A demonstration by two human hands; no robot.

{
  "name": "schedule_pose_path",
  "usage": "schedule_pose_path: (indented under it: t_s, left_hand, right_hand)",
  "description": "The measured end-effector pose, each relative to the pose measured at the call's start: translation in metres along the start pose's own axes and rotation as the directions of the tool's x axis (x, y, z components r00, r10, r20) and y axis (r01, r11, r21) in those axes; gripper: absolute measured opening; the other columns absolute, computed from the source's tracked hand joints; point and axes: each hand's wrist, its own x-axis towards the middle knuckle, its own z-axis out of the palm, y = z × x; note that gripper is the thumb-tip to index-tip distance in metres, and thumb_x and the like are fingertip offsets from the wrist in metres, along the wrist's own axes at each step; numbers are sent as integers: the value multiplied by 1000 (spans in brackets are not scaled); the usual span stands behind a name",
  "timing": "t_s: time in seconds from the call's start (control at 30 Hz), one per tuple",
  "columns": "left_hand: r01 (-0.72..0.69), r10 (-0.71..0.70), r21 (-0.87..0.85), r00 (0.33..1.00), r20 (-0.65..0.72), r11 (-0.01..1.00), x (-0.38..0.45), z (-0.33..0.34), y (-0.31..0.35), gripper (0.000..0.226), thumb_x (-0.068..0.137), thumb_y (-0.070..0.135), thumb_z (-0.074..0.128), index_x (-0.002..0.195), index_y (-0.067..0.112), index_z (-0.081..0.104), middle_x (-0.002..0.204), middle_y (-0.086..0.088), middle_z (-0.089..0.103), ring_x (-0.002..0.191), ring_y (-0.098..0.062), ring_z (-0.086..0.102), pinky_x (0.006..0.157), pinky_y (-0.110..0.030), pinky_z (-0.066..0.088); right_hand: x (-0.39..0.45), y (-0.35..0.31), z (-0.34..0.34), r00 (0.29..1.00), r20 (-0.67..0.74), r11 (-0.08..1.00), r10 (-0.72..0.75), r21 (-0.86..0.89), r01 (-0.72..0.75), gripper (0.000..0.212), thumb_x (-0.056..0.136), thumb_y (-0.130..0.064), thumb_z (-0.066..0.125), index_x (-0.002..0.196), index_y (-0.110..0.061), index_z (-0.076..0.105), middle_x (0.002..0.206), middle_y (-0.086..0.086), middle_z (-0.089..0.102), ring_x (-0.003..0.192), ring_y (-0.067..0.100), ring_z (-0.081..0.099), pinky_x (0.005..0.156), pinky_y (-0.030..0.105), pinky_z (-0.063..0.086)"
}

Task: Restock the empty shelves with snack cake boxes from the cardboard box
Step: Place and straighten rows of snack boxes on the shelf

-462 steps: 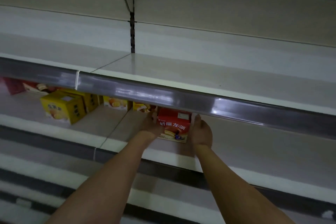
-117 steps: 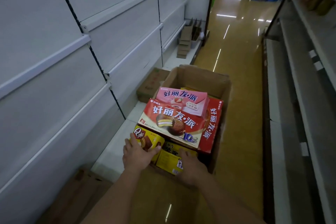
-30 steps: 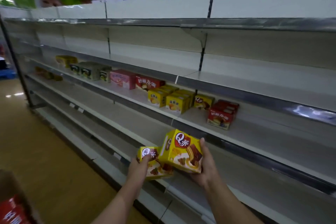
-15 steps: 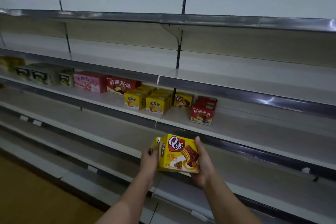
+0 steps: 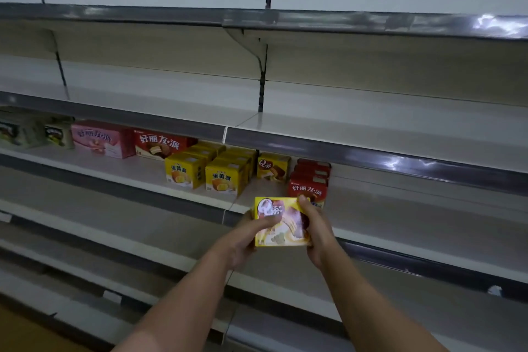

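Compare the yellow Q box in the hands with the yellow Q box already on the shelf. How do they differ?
The held Q box is off the shelf, gripped by the left hand and right hand; the shelved Q box stands alone. The held one is blurred and nearer the camera; the shelved one sits far back. Both are yellow with a Q logo.

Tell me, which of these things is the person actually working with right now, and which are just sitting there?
In use:
- yellow Q box, held by the left hand and right hand
- shelf with stocked boxes

Just sitting:
- yellow boxes
- red boxes
- pink box
- bare upper shelf
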Motion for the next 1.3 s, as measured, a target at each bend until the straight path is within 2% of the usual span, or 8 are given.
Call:
schedule_pose_path:
  t_s: [0.17,0.4,0.5,0.7,0.8,0.9,1.17,1.3]
  left_hand:
    - [-32,26,-51,995,-101,998,38,-16,5,70,66,1,79,129,12,49,110,-13,70,94,-28,69,73,-35,57]
    - [-19,33,135,994,-106,991,83,-58,13,85,70,-10,73,137,31,41,113,-6,67,102,-27,65,76,-42,56]
    - [-35,56,184,992,-113,982,101,-74,17,80,72,-13,70,135,26,41,113,-7,65,103,-25,63,80,-42,54]
    - [-49,71,207,992,-104,977,132,-89,15,89,73,-14,70,142,30,34,112,-6,65,103,-24,63,83,-44,55]
    - [-66,86,213,993,-83,975,139,-92,15,87,76,-11,69,144,28,32,112,-3,63,102,-21,62,78,-36,55]
    - [-70,90,219,993,-80,973,142,-95,16,84,76,-10,70,142,28,35,109,-3,65,105,-23,62,90,-43,53]
    - [-113,129,252,990,-50,961,149,-99,10,86,73,-8,74,143,27,37,112,-1,67,104,-19,64,91,-43,53]
    - [-136,155,278,987,-46,951,149,-98,9,87,76,-8,72,145,26,32,112,1,64,105,-17,61,85,-35,53]
  right_hand:
    - [20,-5,1,993,110,993,52,-111,-39,15,88,-5,50,99,-7,60,91,11,70,77,25,67,66,34,55]
    - [62,-2,26,995,101,925,-10,-376,48,74,83,15,50,135,-38,43,124,4,61,107,22,61,80,39,56]
    - [79,5,38,996,79,926,-28,-372,55,78,85,14,49,137,-43,39,128,2,58,110,21,60,93,46,52]
    - [102,12,51,999,29,919,-32,-392,41,72,88,14,38,135,-40,41,121,4,60,97,15,63,81,38,57]
    - [112,11,46,996,-84,945,-13,-327,-16,44,94,8,35,118,-22,58,93,4,66,81,15,63,67,28,51]
    - [124,14,42,980,-197,973,5,-227,-50,22,99,-14,44,113,-7,58,92,6,67,89,21,62,86,37,49]
    - [123,16,58,991,-134,982,-6,-187,-19,45,96,-56,31,113,-21,54,94,2,66,82,14,63,66,27,47]
    - [116,18,54,999,-41,949,16,-314,-28,49,92,-54,44,130,-24,45,127,0,56,119,23,54,99,38,41]
